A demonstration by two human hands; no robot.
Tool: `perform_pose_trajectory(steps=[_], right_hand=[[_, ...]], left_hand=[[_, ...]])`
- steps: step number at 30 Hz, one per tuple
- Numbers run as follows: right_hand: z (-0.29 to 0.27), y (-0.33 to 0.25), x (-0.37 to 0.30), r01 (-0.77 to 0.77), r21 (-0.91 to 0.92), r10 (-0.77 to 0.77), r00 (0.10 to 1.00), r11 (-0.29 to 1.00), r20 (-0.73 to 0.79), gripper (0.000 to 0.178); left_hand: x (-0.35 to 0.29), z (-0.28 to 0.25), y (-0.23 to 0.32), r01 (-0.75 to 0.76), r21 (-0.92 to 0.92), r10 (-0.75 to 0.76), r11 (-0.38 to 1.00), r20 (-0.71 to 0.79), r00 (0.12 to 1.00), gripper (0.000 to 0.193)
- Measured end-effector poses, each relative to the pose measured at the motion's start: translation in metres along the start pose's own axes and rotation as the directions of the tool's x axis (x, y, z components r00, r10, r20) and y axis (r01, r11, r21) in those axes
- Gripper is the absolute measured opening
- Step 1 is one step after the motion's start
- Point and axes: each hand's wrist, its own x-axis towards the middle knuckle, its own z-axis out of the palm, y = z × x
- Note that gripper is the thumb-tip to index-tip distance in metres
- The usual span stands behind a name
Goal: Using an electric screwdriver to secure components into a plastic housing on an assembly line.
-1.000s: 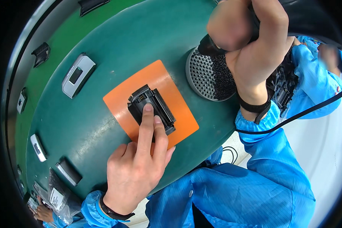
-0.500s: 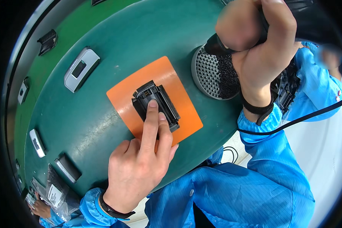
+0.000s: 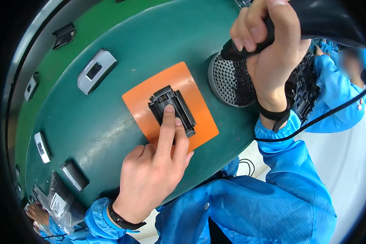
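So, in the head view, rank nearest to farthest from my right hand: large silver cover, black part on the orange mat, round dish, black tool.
1. Black tool: held in your right hand.
2. Round dish: just below and left.
3. Black part: farther left, on the orange mat.
4. Large silver cover: far left, past the mat.

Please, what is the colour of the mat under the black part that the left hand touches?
The mat is orange, seen in the head view.

Glossy orange mat (image 3: 202,124), black plastic housing (image 3: 182,107), blue cloth sleeve (image 3: 290,164)
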Motion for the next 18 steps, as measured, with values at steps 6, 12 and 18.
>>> perform_pose_trajectory(steps=[6,12,18], right_hand=[[-0.001,-0.017,0.011,-0.011,0.141,0.022,0.997,0.99,-0.078,0.023],[0.044,-0.03,-0.017,0.016,0.03,-0.027,0.91,0.999,0.414,0.022],[0.026,-0.005,-0.022,-0.072,0.126,-0.029,0.753,0.989,0.657,0.021]], left_hand=[[-0.003,0.007,0.0,-0.012,-0.035,0.01,0.999,-0.05,0.999,0.059],[-0.005,0.009,-0.002,-0.044,0.037,0.046,0.998,-0.062,0.997,0.051],[-0.007,0.013,-0.002,-0.035,0.042,0.039,0.999,-0.091,0.995,0.049]])
